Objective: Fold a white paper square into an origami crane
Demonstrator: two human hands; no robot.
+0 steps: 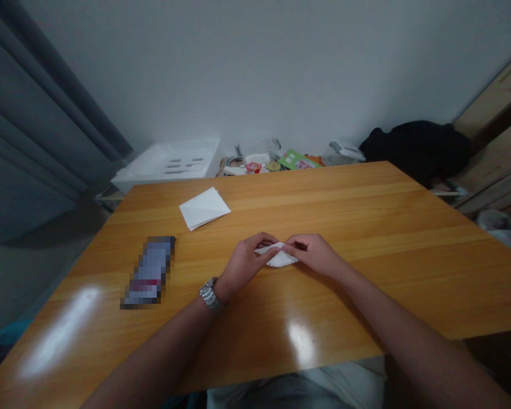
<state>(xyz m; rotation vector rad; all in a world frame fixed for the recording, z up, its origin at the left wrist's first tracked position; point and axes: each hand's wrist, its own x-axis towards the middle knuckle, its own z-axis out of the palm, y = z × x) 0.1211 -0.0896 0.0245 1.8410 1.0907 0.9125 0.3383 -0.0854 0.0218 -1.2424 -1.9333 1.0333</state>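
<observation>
A small white paper [282, 260] sits at the middle of the wooden surface [344, 210], between the person's two hands. The left hand [247, 261] pinches its left end with thumb and fingers, and the right hand [315, 253] grips its right end, the thumbs close together on the near side. The paper looks folded, though the fingers cover too much to tell just how. A metal watch [212, 294] circles the left wrist. Farther left, near the far edge, lies a white paper stack [205, 208]; nearer and left of it rests a blurred-out phone [149, 272]. Beyond the far edge stands a white tray [164, 165], left of a green booklet [298, 160].
</observation>
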